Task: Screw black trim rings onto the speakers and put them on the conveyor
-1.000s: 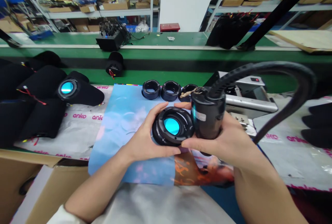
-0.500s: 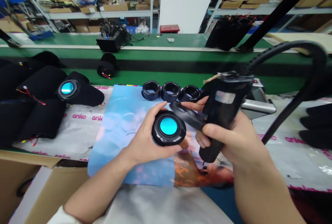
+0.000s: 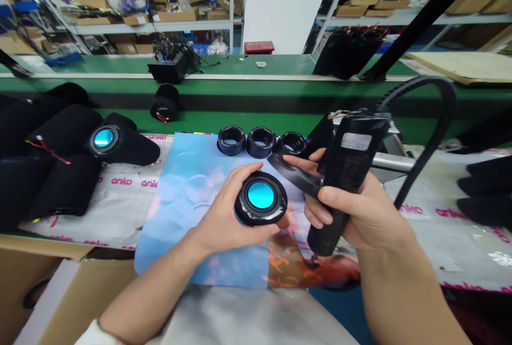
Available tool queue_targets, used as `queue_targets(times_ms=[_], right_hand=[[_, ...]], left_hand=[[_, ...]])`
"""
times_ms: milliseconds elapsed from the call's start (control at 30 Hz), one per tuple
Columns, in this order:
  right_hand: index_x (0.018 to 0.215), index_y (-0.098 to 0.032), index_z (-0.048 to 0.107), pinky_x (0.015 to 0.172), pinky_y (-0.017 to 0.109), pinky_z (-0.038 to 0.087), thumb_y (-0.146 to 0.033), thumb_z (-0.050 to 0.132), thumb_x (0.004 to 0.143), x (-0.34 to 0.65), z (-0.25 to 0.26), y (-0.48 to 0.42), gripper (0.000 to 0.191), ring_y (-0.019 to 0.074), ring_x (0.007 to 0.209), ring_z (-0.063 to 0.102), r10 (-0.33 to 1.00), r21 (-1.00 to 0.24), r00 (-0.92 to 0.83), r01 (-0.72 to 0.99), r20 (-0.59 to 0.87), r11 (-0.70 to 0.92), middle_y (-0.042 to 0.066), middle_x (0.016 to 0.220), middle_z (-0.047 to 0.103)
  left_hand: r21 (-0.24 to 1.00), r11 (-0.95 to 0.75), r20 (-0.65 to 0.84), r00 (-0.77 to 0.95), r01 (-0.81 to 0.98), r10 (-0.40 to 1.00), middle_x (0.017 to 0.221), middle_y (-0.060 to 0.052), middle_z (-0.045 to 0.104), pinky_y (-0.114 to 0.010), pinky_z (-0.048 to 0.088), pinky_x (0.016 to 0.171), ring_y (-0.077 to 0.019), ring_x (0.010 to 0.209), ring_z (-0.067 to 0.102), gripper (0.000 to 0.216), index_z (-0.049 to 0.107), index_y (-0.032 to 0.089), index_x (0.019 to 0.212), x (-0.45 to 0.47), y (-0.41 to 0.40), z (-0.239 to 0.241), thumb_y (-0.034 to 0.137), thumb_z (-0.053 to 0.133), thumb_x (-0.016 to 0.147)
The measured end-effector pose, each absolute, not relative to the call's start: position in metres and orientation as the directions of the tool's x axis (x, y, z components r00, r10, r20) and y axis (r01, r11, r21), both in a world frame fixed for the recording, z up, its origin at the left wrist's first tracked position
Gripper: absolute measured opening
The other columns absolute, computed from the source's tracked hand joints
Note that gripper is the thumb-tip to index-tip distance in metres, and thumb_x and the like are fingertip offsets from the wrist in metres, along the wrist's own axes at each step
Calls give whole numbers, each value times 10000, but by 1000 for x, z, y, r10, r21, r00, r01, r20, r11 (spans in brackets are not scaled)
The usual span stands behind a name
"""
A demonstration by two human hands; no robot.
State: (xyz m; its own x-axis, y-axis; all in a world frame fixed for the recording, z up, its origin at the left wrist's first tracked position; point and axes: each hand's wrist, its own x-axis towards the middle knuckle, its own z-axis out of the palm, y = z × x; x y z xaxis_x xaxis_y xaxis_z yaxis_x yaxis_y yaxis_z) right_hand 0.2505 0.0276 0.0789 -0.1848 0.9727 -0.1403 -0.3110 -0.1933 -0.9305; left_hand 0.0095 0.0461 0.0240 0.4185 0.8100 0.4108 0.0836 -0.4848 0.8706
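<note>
My left hand [image 3: 224, 214] is wrapped round a black round speaker part [image 3: 261, 198] with a bright cyan centre, holding it just above the blue printed sheet [image 3: 188, 185]. Right of it, my right hand [image 3: 360, 211] grips a black powered screwdriver [image 3: 346, 174], tilted with its tip down near the sheet. My right fingers also pinch a thin black ring [image 3: 294, 173] against the tool. A thick black hose [image 3: 432, 105] arcs up from the tool's top.
Three black rings [image 3: 261, 141] sit in a row at the sheet's far edge. Black fabric speaker bodies [image 3: 60, 147], one with a cyan disc, lie at left. A metal fixture [image 3: 396, 161] stands behind the tool. A green conveyor [image 3: 240, 94] carries a black speaker; more black pieces lie at right.
The screwdriver came off the speaker part and tilted to the right. A thin black ring lifted away from the part with my right hand. The speaker on the conveyor drifted left.
</note>
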Motion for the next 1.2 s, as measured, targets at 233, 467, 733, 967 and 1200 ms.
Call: queue_targets(times_ms=[233,467,733,967,1200], right_hand=[[1235,-263,540,470,229,496,-481,1010,786,247,79,25,686,82,458,544,961,-918,-261,-353,-91,-183,14,939,780],[1099,-173,751,429,161,352,-721,840,901,252,75,31,589,47,439,363,914,-882,-376,-366,-151,-296,-22,538,506],[1201,-261,593,407,220,418,-628,990,750,246,80,27,705,88,432,454,972,-921,-190,-338,-135,-194,-41,705,656],[1121,-231,732,629,263,557,-487,999,648,217,84,12,599,167,741,647,995,-925,95,372,-43,-76,33,884,716],[1265,-276,732,630,244,573,-558,1032,659,236,81,20,733,167,747,672,992,-947,-103,320,-70,-33,5,861,702]], left_hand=[[886,-455,390,399,82,830,1718,-150,496,-639,432,1345,-439,1599,517,1097,400,339,1667,9,43,15,531,1012,777],[933,-352,310,339,69,888,1662,-163,534,-603,527,1250,-414,1502,616,1302,268,374,1694,12,37,-4,629,1052,686],[927,-373,344,343,22,874,1557,-140,594,-564,539,1248,-366,1457,655,1222,226,369,1690,17,42,5,582,1006,774],[915,-403,380,404,-31,832,1607,-124,606,-557,542,1257,-377,1471,656,1226,290,388,1707,13,58,7,497,1041,745],[923,-385,343,403,24,848,1685,-156,562,-579,479,1324,-421,1581,560,1204,400,317,1683,5,59,5,565,1052,701]])
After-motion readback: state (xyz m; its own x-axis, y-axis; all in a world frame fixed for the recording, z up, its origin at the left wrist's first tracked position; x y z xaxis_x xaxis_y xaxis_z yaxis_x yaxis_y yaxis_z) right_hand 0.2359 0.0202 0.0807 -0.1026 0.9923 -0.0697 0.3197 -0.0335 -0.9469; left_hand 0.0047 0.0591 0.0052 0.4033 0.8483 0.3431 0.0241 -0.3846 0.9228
